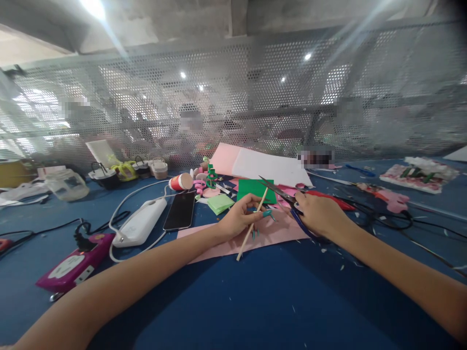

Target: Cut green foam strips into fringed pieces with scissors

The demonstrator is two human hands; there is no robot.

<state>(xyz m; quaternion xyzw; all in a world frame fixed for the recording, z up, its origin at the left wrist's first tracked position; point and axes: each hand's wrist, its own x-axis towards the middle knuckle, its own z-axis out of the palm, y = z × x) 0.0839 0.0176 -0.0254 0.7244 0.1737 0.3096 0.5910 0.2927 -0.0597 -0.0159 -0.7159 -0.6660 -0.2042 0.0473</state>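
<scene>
the left hand (239,218) had its grip closed on a wooden stick (251,226), partly above pink paper (280,232); the right hand (316,212) gripped scissors (282,194). a green paper curl (211,176) looked finished, while the green sheet (251,188) seemingly remained uncut.

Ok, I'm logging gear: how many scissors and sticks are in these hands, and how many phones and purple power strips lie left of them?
Scissors: 1 pair
Wooden stick: 1
Phone: 1
Purple power strip: 1
Total: 4
</scene>
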